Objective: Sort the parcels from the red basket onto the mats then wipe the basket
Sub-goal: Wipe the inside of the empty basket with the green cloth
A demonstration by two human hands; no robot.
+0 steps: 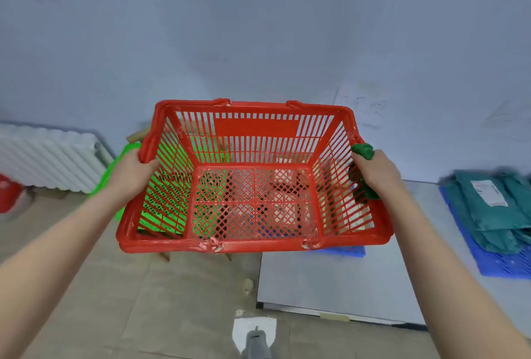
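Head view: the empty red basket point(255, 128) is held up, long axis running left to right. The left grip point(135, 170) clasps its left rim; the right grip point(375, 171) holds a green cloth point(363, 151) against the right rim.

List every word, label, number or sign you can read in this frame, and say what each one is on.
No text here can be read.
White label on the top green parcel, at the right: printed lines, too blurred to read.
Back panel of the red basket: plain, no words or logo.
Faint marks on the wall behind the basket: too faint to tell whether they are writing.
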